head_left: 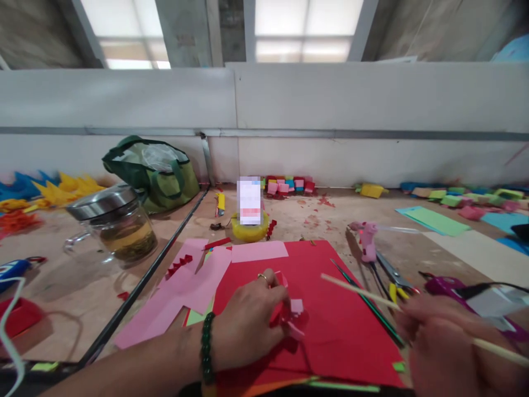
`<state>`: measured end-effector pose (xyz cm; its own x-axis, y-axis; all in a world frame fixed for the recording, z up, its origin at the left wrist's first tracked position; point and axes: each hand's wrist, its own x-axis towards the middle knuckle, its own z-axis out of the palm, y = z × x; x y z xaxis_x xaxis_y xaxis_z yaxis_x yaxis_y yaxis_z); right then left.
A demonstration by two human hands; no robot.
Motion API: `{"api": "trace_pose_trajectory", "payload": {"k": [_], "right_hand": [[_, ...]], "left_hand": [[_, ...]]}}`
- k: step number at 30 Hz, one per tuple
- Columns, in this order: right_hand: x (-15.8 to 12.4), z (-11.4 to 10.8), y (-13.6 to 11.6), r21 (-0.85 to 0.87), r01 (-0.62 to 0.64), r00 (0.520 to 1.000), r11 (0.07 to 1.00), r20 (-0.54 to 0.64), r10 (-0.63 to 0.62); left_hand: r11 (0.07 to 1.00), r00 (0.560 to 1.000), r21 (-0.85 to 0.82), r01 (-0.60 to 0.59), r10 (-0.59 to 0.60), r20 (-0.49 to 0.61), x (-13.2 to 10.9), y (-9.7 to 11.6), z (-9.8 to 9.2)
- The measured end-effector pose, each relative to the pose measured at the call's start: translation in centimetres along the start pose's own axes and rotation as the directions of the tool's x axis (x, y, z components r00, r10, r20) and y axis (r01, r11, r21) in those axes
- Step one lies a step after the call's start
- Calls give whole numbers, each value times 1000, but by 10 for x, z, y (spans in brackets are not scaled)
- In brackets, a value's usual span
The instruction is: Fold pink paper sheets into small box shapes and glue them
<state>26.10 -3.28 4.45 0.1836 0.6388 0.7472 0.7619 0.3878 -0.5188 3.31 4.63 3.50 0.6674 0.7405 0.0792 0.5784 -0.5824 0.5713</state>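
Observation:
My left hand (pixel 248 320), with a ring and a dark green bead bracelet, is closed round a small folded red and pink paper piece (pixel 289 314) over a large red paper sheet (pixel 343 331). My right hand (pixel 446 353), blurred at the lower right, grips a thin wooden stick (pixel 359 292) that points up and to the left toward the paper piece. Pink paper sheets (pixel 185 292) lie left of the red sheet.
A glass jar with a metal lid (pixel 119 226) and a green bag (pixel 157 171) stand at the left. A pink glue gun (pixel 367 242), scissors (pixel 392 273), a yellow tape roll (pixel 250 229) and coloured paper scraps (pixel 289 184) lie beyond the red sheet. A metal strip (pixel 140 286) crosses the table.

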Motion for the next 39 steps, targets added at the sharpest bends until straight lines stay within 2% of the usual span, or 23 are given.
{"api": "trace_pose_trajectory", "payload": {"k": [2, 4, 6, 8, 9, 11, 14, 15, 17, 18, 20, 22, 25, 28, 31, 35, 39], "right_hand": [[6, 8, 11, -148, 99, 995, 984, 15, -98], [11, 21, 27, -259, 240, 963, 935, 182, -197], [13, 32, 43, -384, 273, 910, 882, 402, -106], [11, 35, 55, -440, 279, 860, 853, 510, -18], [9, 33, 57, -457, 266, 858, 849, 514, 8], [6, 25, 51, -464, 223, 893, 858, 450, 12], [1, 13, 20, -351, 168, 942, 921, 332, -45], [-1, 13, 8, -286, 159, 934, 945, 353, -51], [-7, 19, -13, -239, 83, 865, 968, 499, 49], [-11, 25, -20, -236, 38, 814, 971, 570, 107], [-18, 40, -24, -229, -47, 760, 972, 624, 184], [-22, 53, -20, -198, -126, 739, 972, 635, 225], [-23, 64, -14, -113, -189, 729, 975, 650, 216], [-18, 63, -18, -83, -172, 728, 982, 661, 183], [-12, 56, -30, -103, -75, 769, 992, 627, 124], [-5, 55, -48, -11, 31, 820, 999, 572, -19], [-5, 68, -52, -2, -21, 820, 1000, 572, 18]], "left_hand": [[1000, 1000, -16, -12, 11, -25, -2, 0, -2], [999, 999, -53, -2, -1, -50, -3, -1, -5], [994, 997, -107, 2, -10, -71, -5, -2, -8], [984, 997, -179, 0, -14, -78, -6, -4, -10], [976, 997, -218, -5, -12, -76, -6, -5, -11], [961, 998, -278, -15, -5, -68, -7, -8, -11], [951, 997, -308, -22, 0, -73, -7, -11, -11], [950, 997, -312, -23, -1, -75, -7, -12, -11], [948, 997, -317, -29, 6, -72, -7, -12, -11], [949, 998, -313, -34, 14, -68, -7, -12, -11], [954, 997, -294, -48, 27, -75, -9, -11, -11], [960, 995, -274, -59, 35, -93, -10, -11, -12], [963, 993, -261, -65, 36, -115, -14, -11, -13], [965, 989, -258, -55, 17, -145, -18, -13, -15], [966, 988, -252, -52, 12, -156, -21, -17, -12], [968, 986, -240, -67, 28, -162, -21, -20, -2], [968, 987, -234, -88, 53, -152, -20, -18, 3]]}}
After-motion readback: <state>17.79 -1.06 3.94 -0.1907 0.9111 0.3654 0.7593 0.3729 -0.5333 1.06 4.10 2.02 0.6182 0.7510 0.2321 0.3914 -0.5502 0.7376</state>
